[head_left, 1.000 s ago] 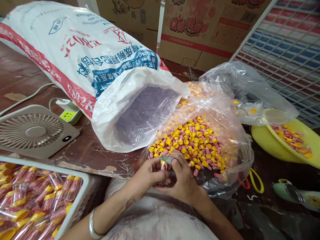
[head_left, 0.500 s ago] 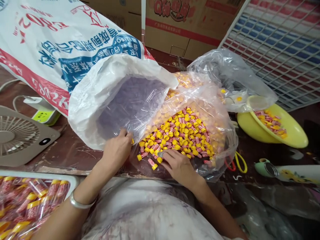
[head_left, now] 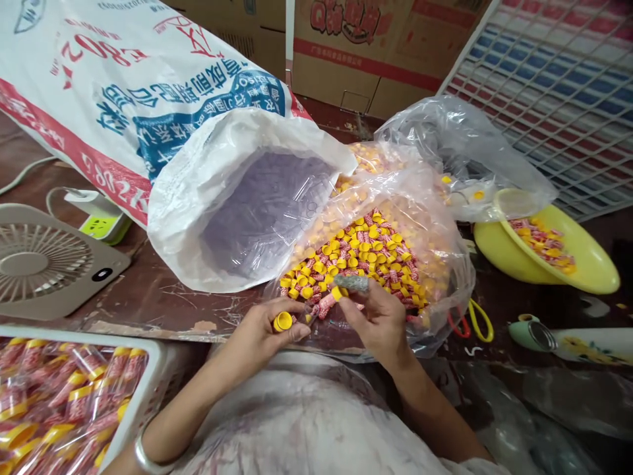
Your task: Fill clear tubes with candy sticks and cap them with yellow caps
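My left hand (head_left: 267, 330) is closed around a clear plastic tube with a yellow cap (head_left: 283, 321), whose other end points toward my right hand. Between the thumb and fingers of my right hand (head_left: 378, 323) is a small red-and-white patterned piece with a yellow cap (head_left: 330, 301), held close to the tube's end; whether they touch is unclear. A grey wrap (head_left: 352, 284) covers one right finger. Behind my hands, a heap of small yellow-capped pieces (head_left: 366, 251) spills from a clear bag (head_left: 448, 264). Left of it gapes a white woven sack (head_left: 173, 218) with clear tubes inside.
At lower left, a white crate (head_left: 161, 356) holds filled yellow-capped tubes. A fan (head_left: 39, 264) and a power strip (head_left: 106, 224) stand at the left. On the right are a yellow bowl (head_left: 593, 264), scissors (head_left: 481, 321) and a floral cylinder (head_left: 588, 344). Cardboard boxes (head_left: 366, 66) stand behind.
My left hand has left the sack's mouth and come toward me with a tube. My right hand has lifted from the heap with a small piece. The view has shifted slightly.
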The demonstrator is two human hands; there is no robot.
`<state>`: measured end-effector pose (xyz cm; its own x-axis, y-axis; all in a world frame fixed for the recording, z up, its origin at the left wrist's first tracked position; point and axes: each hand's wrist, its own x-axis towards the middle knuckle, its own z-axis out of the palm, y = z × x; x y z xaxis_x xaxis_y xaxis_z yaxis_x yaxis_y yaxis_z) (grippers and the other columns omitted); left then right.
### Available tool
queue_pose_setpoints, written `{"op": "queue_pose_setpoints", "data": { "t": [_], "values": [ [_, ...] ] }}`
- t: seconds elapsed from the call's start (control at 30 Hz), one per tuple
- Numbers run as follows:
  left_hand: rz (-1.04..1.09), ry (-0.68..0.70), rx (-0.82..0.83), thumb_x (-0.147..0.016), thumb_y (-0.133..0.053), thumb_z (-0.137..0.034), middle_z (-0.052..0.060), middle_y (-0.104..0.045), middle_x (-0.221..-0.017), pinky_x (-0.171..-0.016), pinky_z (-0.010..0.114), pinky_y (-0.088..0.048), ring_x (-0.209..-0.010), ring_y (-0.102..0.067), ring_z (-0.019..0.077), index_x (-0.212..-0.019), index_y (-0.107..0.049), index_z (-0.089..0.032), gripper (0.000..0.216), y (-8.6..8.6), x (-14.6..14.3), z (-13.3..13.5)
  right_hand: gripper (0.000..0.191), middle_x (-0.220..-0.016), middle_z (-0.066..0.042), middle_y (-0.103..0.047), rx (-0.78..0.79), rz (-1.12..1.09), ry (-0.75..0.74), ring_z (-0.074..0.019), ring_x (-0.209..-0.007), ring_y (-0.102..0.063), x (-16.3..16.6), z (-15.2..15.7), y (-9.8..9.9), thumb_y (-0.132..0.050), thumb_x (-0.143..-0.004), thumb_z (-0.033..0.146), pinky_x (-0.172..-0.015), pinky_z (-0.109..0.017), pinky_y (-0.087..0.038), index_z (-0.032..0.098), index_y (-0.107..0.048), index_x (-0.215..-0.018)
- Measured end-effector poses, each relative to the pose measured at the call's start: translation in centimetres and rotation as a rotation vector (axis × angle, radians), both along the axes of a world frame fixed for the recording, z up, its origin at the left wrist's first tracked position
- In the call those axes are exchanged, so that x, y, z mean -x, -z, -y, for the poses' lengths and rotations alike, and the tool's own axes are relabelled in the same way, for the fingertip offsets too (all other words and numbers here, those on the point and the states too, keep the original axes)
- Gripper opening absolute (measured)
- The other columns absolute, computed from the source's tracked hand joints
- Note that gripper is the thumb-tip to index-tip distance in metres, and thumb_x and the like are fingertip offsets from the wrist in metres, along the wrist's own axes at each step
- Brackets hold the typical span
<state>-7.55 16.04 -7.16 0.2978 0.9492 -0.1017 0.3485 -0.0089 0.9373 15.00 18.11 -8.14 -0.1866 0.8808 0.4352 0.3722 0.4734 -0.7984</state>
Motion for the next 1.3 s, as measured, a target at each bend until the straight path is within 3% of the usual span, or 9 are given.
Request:
{"op": "queue_pose_setpoints", "data": {
  "t": [0.23, 0.33, 0.47, 0.57, 0.7, 0.8, 0.97, 1.17, 1.3],
  "values": [
    [0.223, -0.01, 0.148, -0.086, -0.068, -0.045, -0.001, -0.063, -0.074, -0.065, 0.024, -0.039, -0.067, -0.052, 0.0138, -0.087, -0.071, -0.017, 0.028, -0.1, -1.5, 0.2, 0.023, -0.114, -0.009, -0.069, -0.171, 0.234, -0.29, -0.0233, -0.113, -0.064, 1.2, 0.0, -1.7, -0.064, -0.096, 0.033, -0.103, -0.041, -0.052, 0.02, -0.063, -0.116],
    [0.383, -0.073, 0.278, -0.084, -0.068, -0.049, -0.003, -0.052, -0.065, -0.057, 0.023, -0.034, -0.059, -0.042, 0.0108, -0.08, -0.066, -0.016, 0.034, 0.1, -2.1, 0.3, 0.052, -0.118, -0.016, -0.065, -0.291, 0.358, -0.244, -0.032, -0.118, -0.059, 1.7, 0.4, -0.6, -0.076, -0.085, 0.045, -0.106, -0.054, -0.049, 0.015, -0.056, -0.123],
    [0.441, -0.076, 0.316, -0.078, -0.073, -0.051, -0.003, -0.049, -0.067, -0.058, 0.023, -0.034, -0.063, -0.042, 0.0113, -0.076, -0.061, -0.016, 0.037, 0.6, -2.9, 0.0, 0.055, -0.111, -0.016, -0.065, -0.376, 0.388, -0.111, -0.033, -0.112, -0.06, 2.9, 0.9, 0.8, -0.079, -0.081, 0.045, -0.102, -0.057, -0.05, 0.015, -0.054, -0.12],
    [0.383, -0.04, 0.302, -0.069, -0.08, -0.045, -0.005, -0.046, -0.064, -0.058, 0.022, -0.034, -0.061, -0.04, 0.0102, -0.066, -0.05, -0.018, 0.041, 0.7, -2.5, -0.5, 0.06, -0.116, -0.016, -0.064, -0.336, 0.391, -0.198, -0.0337, -0.117, -0.059, 2.9, 0.6, 0.6, -0.078, -0.08, 0.054, -0.107, -0.059, -0.046, 0.017, -0.053, -0.121],
    [-0.114, -0.219, 0.035, -0.081, -0.067, -0.041, 0.001, -0.063, -0.072, -0.06, 0.025, -0.039, -0.068, -0.056, 0.017, -0.081, -0.064, -0.018, 0.023, -0.1, 0.4, -1.7, 0.065, -0.13, -0.019, -0.058, -0.212, 0.45, -0.172, -0.0341, -0.127, -0.054, 0.8, -0.5, 0.5, -0.072, -0.086, 0.059, -0.104, -0.051, -0.05, 0.015, -0.05, -0.129],
    [-0.772, -0.389, -0.244, -0.09, -0.053, -0.035, 0.011, -0.072, -0.091, -0.068, 0.032, -0.043, -0.091, -0.066, 0.0295, -0.095, -0.07, -0.018, 0.025, -0.8, 2.7, -3.4, 0.022, -0.098, -0.009, -0.065, -0.155, 0.489, 0.011, -0.0252, -0.093, -0.065, -0.9, -0.7, 1.3, -0.062, -0.098, 0.04, -0.082, -0.038, -0.056, 0.018, -0.059, -0.102],
    [-1.223, -0.24, -0.124, -0.092, -0.045, -0.027, 0.019, -0.075, -0.093, -0.059, 0.036, -0.041, -0.084, -0.071, 0.0386, -0.103, -0.068, -0.013, 0.029, -0.3, 2.9, -5.5, 0.008, -0.094, -0.005, -0.064, -0.148, 0.66, -0.288, -0.019, -0.089, -0.064, 0.1, 1.1, 2.2, -0.063, -0.098, 0.022, -0.078, -0.03, -0.053, 0.019, -0.061, -0.092],
    [-1.127, -0.261, -0.109, -0.089, -0.052, -0.032, 0.02, -0.074, -0.09, -0.058, 0.034, -0.037, -0.08, -0.07, 0.037, -0.099, -0.069, -0.013, 0.028, 0.0, 2.7, -5.3, 0.013, -0.108, -0.008, -0.062, -0.142, 0.877, -0.307, -0.0196, -0.091, -0.064, 2.3, 2.0, 3.2, -0.072, -0.093, 0.024, -0.071, -0.028, -0.053, 0.019, -0.064, -0.101],
    [-0.454, -0.446, -0.071, -0.082, -0.065, -0.047, 0.004, -0.064, -0.067, -0.055, 0.027, -0.032, -0.061, -0.058, 0.0197, -0.085, -0.069, -0.016, 0.031, -0.5, 4.4, -4.2, 0.006, -0.109, -0.008, -0.063, -0.208, 0.848, -0.285, -0.019, -0.094, -0.065, 1.5, 1.6, 4.1, -0.06, -0.099, 0.02, -0.076, -0.029, -0.051, 0.017, -0.064, -0.103]
  ]
}}
